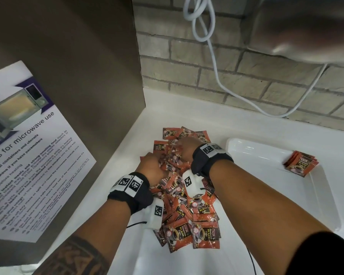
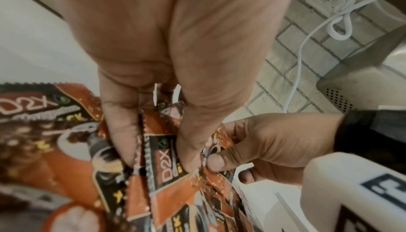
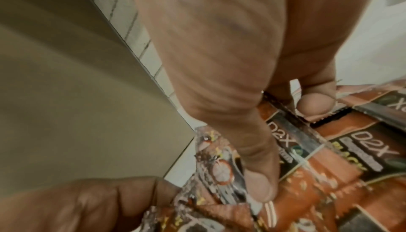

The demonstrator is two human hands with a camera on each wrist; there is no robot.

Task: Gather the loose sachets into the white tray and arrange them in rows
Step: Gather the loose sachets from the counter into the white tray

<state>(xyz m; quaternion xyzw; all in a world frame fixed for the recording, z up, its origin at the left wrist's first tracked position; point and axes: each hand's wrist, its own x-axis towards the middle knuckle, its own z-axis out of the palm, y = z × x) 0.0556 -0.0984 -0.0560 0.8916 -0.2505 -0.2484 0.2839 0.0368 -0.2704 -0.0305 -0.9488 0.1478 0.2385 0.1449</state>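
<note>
Sachets (image 1: 184,197) heaped on the white surface (image 1: 236,245), left of the white tray (image 1: 318,197), which I see holds 1 small stack (image 1: 301,163). My left hand (image 1: 153,168) and right hand (image 1: 187,148) each pinch sachets atop the heap, fingers curled, hands nearly touching.

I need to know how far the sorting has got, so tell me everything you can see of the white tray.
The white tray is a shallow, glossy rectangle with rounded corners and a low raised rim, plastic by the look of it. It lies flat on the white counter, to the right of the loose sachet pile. Inside, near its far right side, sits one small stack of sachets, overlapping and slightly fanned. The rest of its floor shows bare. Neither hand touches it.
</note>
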